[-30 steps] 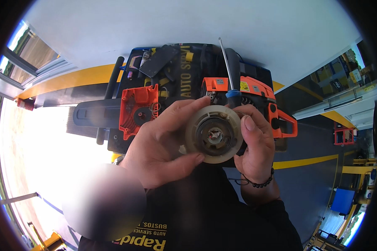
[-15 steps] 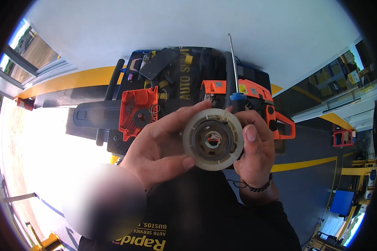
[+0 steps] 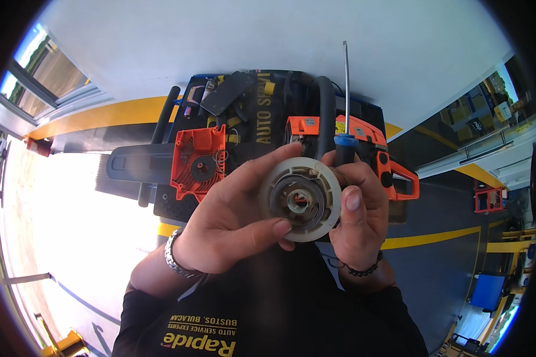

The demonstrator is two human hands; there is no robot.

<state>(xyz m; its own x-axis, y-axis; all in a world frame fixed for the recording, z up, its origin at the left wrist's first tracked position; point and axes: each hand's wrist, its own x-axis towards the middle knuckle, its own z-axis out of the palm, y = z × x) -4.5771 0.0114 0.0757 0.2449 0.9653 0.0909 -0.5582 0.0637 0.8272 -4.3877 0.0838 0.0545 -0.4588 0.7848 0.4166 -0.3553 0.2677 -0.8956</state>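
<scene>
A whitish plastic starter pulley (image 3: 284, 199) with a dark coiled flat spring inside is held up in front of my body. My left hand (image 3: 223, 223) grips its left side, thumb on the near face and fingers reaching behind. Closed around the dark handle of a screwdriver (image 3: 346, 140) with a blue collar, my right hand (image 3: 363, 220) also has its fingers at the pulley's right rim. The screwdriver's metal shaft points up, away from me. Behind the hands lie an orange starter cover (image 3: 183, 146) and an orange chainsaw (image 3: 369, 132).
These lie on a dark cart (image 3: 369, 110) with a black phone-like slab (image 3: 226, 94) and small items at its far left. A dark bar sheath (image 3: 128, 163) juts out left. Beyond is a white wall (image 3: 250, 35); a yellow line (image 3: 429, 238) crosses the floor at right.
The pulley has turned slightly in my hands, and my left thumb has moved right along its rim. The screwdriver has shifted right and stands more upright.
</scene>
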